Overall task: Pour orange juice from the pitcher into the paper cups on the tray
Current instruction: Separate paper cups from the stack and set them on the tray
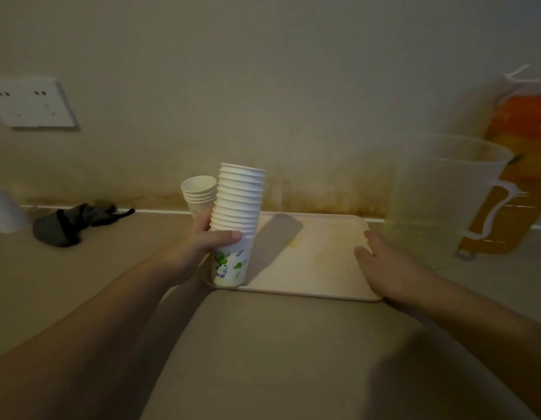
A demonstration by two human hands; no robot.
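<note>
Many white, leaf-printed paper cups (237, 219) stacked, leaning slightly.

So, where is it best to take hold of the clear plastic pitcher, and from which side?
Grip the clear plastic pitcher by its white-edged handle, coming from the right with the right hand. The handle faces right and the wide, smooth body looks hard to hold.

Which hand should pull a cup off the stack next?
Right. The left hand grips the stack of paper cups standing at the tray's left end; the right hand rests open on the tray's right edge, holding nothing.
</note>
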